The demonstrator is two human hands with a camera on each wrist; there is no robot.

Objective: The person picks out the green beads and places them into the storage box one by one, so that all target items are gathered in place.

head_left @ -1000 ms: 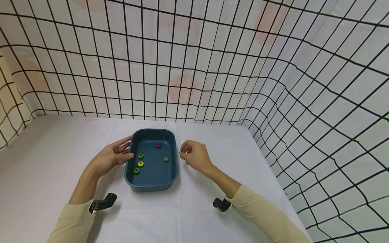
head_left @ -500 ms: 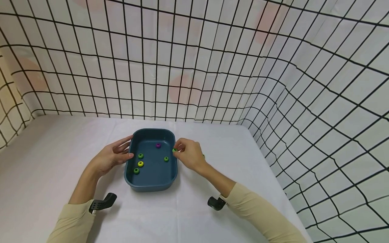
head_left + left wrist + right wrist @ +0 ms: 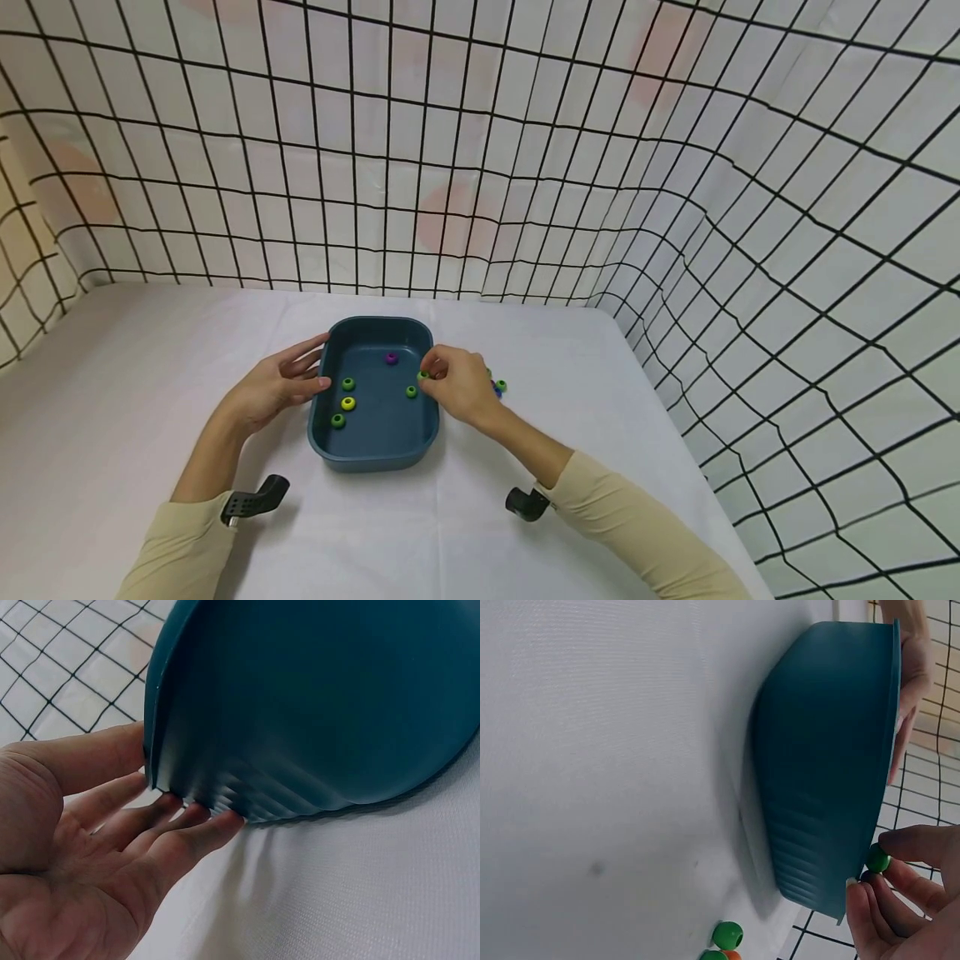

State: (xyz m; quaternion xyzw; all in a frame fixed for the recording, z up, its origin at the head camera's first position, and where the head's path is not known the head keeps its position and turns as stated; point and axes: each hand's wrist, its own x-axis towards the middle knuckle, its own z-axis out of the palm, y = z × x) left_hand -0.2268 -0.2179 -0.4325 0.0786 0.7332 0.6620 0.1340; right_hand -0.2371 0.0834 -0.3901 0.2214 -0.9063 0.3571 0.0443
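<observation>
A dark teal tub [image 3: 375, 442] stands on the white cloth. Inside are a purple bead [image 3: 392, 358], a yellow bead [image 3: 348, 404] and several green beads [image 3: 338, 421]. My left hand [image 3: 273, 387] holds the tub's left side, thumb at the rim and fingers [image 3: 214, 829] against the ribbed outer wall. My right hand [image 3: 465, 385] pinches a green bead [image 3: 877, 858] between thumb and fingertips, at the tub's right rim. In the head view this bead [image 3: 423, 376] overlaps the tub's inside edge, and the fingers partly cover it.
Loose beads lie on the cloth right of the tub, partly behind my right hand, among them a green bead [image 3: 502, 386] and an orange bead [image 3: 732, 955]. A black wire grid [image 3: 386, 167] stands along the back and right sides.
My right hand has moved left with the green bead, from beside the tub to over its right rim. More loose beads now show behind that hand. My left hand has stayed in place.
</observation>
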